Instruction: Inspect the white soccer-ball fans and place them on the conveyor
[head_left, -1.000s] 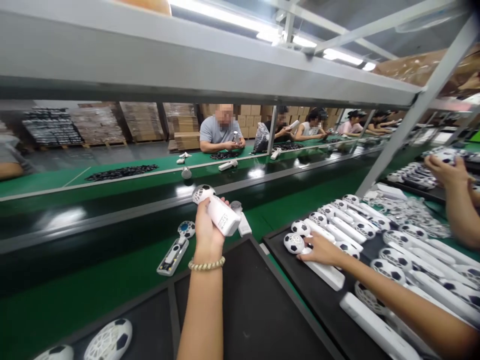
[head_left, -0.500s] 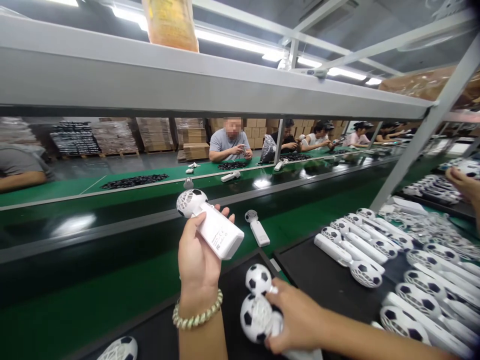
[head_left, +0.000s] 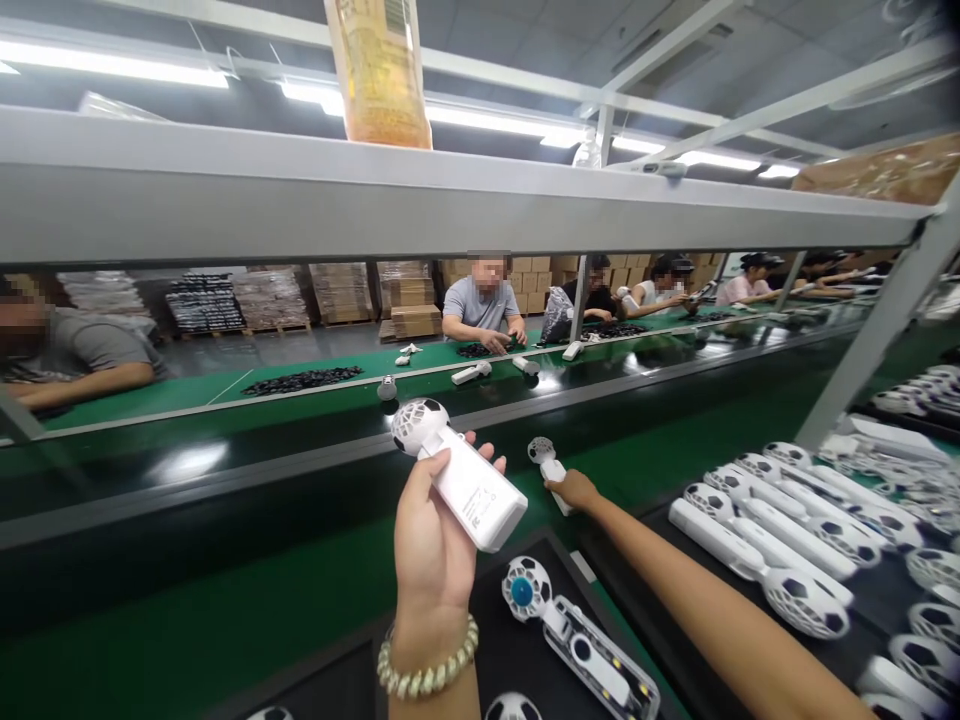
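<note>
At far left, a person in a grey shirt (head_left: pixel 97 350) leans on the far bench, and in front of me the green work surface (head_left: pixel 150 640) lies wide open right up to the grey rail (head_left: pixel 187 510). Into the middle, and here's the left hand (head_left: pixel 435 560), palm up, thumb and fingers wrapped round the handle of the football-headed fan (head_left: pixel 480 490). That fan is up in the air, ball to the upper left, handle running down to the lower right, its square end aimed at the near tray (head_left: pixel 491 640). Below that end sits the opened fan (head_left: pixel 600 660), lying in the tray on the same slant: ball and blue disc upper left, bared handle lower right, close to the tray's right-hand edge. Just past the tray's far corner, the right hand (head_left: pixel 577 490) has its fingers closed on the handle of the second fan (head_left: pixel 541 450), ball up and left, green surface around it. How firmly it is squeezed, I can't tell. Over to the right tray (head_left: pixel 720 600): a bare dark strip on its left, then packed fans, the front one (head_left: pixel 765 575) with its ball to the lower right. Beyond them a slanted post (head_left: pixel 862 330) rises to the long overhead beam (head_left: pixel 450 210).
</note>
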